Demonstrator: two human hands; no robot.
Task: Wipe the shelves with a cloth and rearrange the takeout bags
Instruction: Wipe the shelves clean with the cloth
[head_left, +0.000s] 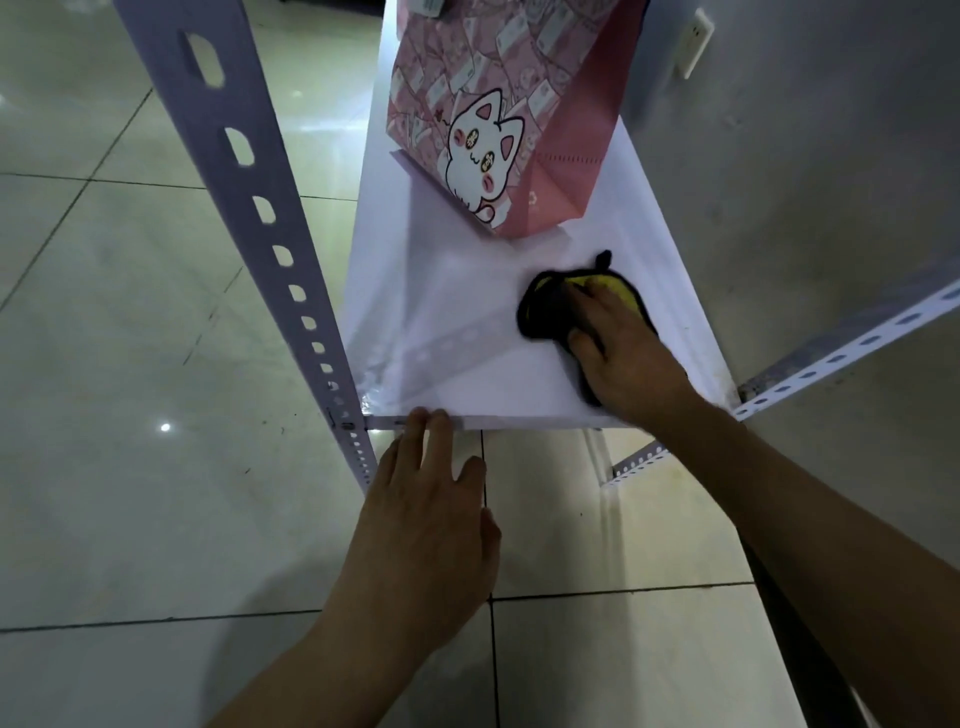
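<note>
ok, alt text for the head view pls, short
A person's right hand presses a yellow-and-black cloth onto a white shelf, while the left hand rests its fingertips on the shelf's front edge. A pink paper bag with a cartoon cat stands upright farther back on the shelf.

White shelf (452, 332), centre frame. Pink cat-print paper bag (498, 119), upright, upper centre on the shelf. Yellow-and-black cloth (550, 306), right of centre, flat on the shelf under the right hand (623, 358). Left hand (431, 525), lower centre, fingertips (431, 421) touching the shelf's front edge. Perforated upright post (249, 208), left. Tiled floor (104, 364) below.
</note>
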